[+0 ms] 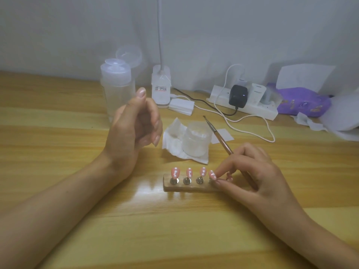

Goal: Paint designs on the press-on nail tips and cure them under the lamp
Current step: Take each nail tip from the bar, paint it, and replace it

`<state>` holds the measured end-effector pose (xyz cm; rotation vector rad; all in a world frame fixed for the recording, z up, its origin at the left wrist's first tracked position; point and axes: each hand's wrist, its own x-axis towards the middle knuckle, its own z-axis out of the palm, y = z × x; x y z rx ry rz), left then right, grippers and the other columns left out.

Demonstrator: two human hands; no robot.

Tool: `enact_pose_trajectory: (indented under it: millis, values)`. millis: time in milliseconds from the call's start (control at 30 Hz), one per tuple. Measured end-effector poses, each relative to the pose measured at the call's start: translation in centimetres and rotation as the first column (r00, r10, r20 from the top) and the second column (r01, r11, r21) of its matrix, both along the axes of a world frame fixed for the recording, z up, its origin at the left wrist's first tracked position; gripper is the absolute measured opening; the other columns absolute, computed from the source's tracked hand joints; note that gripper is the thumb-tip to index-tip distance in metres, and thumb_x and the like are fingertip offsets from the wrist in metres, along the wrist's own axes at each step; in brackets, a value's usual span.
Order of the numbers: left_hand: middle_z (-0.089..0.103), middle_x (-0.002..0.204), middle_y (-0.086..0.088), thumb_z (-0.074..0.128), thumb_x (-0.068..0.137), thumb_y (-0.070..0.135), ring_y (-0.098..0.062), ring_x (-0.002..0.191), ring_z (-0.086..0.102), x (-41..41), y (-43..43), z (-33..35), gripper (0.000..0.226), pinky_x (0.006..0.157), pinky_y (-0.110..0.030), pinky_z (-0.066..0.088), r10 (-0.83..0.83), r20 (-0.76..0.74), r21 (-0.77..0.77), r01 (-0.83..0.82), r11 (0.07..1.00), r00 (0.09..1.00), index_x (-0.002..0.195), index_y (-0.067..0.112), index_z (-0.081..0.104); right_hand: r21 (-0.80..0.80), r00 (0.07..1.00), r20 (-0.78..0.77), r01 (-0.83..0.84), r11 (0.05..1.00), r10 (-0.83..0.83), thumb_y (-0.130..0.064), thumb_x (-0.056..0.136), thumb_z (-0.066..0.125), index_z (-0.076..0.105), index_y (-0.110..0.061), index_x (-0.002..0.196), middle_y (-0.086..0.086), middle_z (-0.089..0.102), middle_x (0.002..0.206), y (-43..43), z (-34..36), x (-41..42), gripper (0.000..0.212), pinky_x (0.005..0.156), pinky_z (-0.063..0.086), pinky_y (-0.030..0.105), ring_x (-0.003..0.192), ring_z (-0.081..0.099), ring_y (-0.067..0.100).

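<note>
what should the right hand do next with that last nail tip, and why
Probably ease the right hand off the rightmost nail tip, leaving it standing on the stand. All four pink tips already show white dots, and the brush points away from them, so painting looks done; the left hand holds nothing.

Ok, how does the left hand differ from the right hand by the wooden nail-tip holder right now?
The left hand is raised above the table, while the right hand sits low at the brown wooden holder. The left hand's fingers are curled and hold nothing; the right hand grips a thin rose-gold nail brush. Only the right hand's fingertips are at the rightmost pink, white-dotted nail tip. Both hands are bare.
</note>
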<state>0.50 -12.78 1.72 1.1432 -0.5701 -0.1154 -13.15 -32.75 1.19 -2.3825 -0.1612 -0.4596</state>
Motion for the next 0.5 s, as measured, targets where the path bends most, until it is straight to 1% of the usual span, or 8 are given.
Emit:
enact_pose_trajectory:
  millis: [100, 167, 367, 500]
  values:
    - [0.044, 0.043, 0.003, 0.031, 0.101, 0.036, -0.007, 0.037, 0.040, -0.1, 0.0, 0.0, 0.052, 0.037, -0.014, 0.028, -0.003, 0.005, 0.012, 0.003, 1.000, 1.000, 0.055, 0.019, 0.050, 0.006, 1.000, -0.019, 0.021, 1.000, -0.021, -0.038, 0.074, 0.075, 0.069, -0.037, 0.077, -0.011, 0.053, 0.085, -0.1, 0.0, 0.0, 0.006, 0.076, 0.035, 0.015, 0.092, 0.052, 0.013]
    - [0.045, 0.043, 0.002, 0.031, 0.101, 0.036, -0.007, 0.037, 0.040, -0.1, 0.0, 0.1, 0.052, 0.037, -0.014, 0.028, -0.008, 0.001, 0.011, 0.008, 1.000, 1.000, 0.056, 0.018, 0.050, -0.005, 0.999, -0.029, 0.028, 1.000, -0.028, -0.039, 0.073, 0.075, 0.069, -0.037, 0.078, -0.011, 0.054, 0.086, -0.2, -0.1, 0.0, 0.008, 0.076, 0.035, 0.016, 0.092, 0.051, 0.012]
    - [0.048, 0.044, 0.003, 0.029, 0.103, 0.034, -0.007, 0.039, 0.040, -0.2, -0.1, 0.1, 0.054, 0.037, -0.014, 0.028, -0.019, 0.006, 0.020, 0.019, 1.000, 1.000, 0.057, 0.020, 0.052, -0.102, 0.998, -0.039, 0.049, 0.994, -0.053, -0.046, 0.072, 0.073, 0.069, -0.040, 0.082, -0.012, 0.055, 0.091, -0.8, 0.3, -0.4, 0.012, 0.081, 0.037, 0.029, 0.095, 0.050, 0.010]
    - [0.049, 0.044, 0.003, 0.029, 0.103, 0.035, -0.007, 0.040, 0.040, -0.3, 0.0, 0.1, 0.053, 0.038, -0.014, 0.028, -0.028, 0.009, 0.029, 0.027, 0.999, 1.000, 0.057, 0.020, 0.053, -0.083, 0.998, -0.030, 0.054, 0.995, -0.056, -0.044, 0.072, 0.073, 0.066, -0.035, 0.074, -0.011, 0.059, 0.087, -1.0, 0.4, -0.5, 0.011, 0.083, 0.041, 0.040, 0.094, 0.051, 0.013]
